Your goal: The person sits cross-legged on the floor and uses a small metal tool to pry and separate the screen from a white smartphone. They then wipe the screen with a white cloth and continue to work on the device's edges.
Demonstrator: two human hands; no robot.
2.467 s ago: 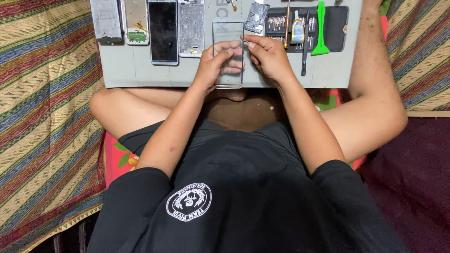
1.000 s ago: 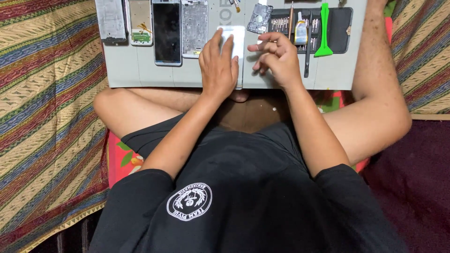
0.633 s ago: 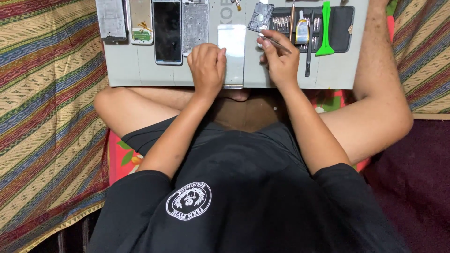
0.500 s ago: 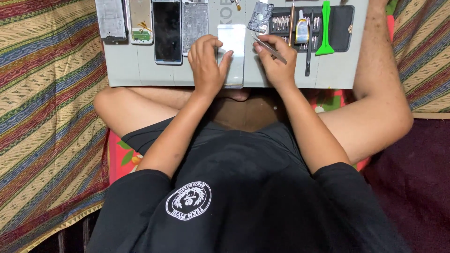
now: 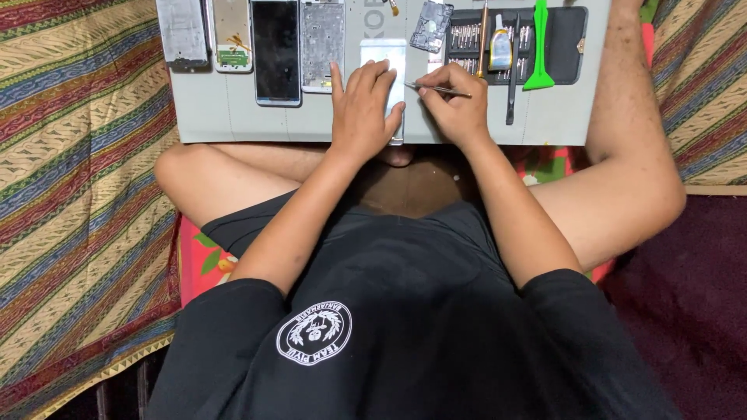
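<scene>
I sit cross-legged with a grey work mat (image 5: 233,117) across my lap. A light-coloured phone back panel (image 5: 385,54) lies flat on the mat. My left hand (image 5: 362,113) rests on the panel, palm down with fingers spread, pressing it. Just to its right, my right hand (image 5: 455,109) pinches thin metal tweezers (image 5: 436,89); their tip touches the panel's right edge.
Along the mat's far edge lie several phone parts: a grey cover (image 5: 183,35), a frame with circuit board (image 5: 232,35), a dark screen (image 5: 276,50), a metal midframe (image 5: 323,35). A small board (image 5: 432,23), a black tool case (image 5: 560,43), a green pry tool (image 5: 539,43). Striped cloth (image 5: 70,194) lies left.
The panel was held up in both hands; now it lies on the mat under my left hand. My right hand picked up tweezers and brought the tip to the panel's edge.
</scene>
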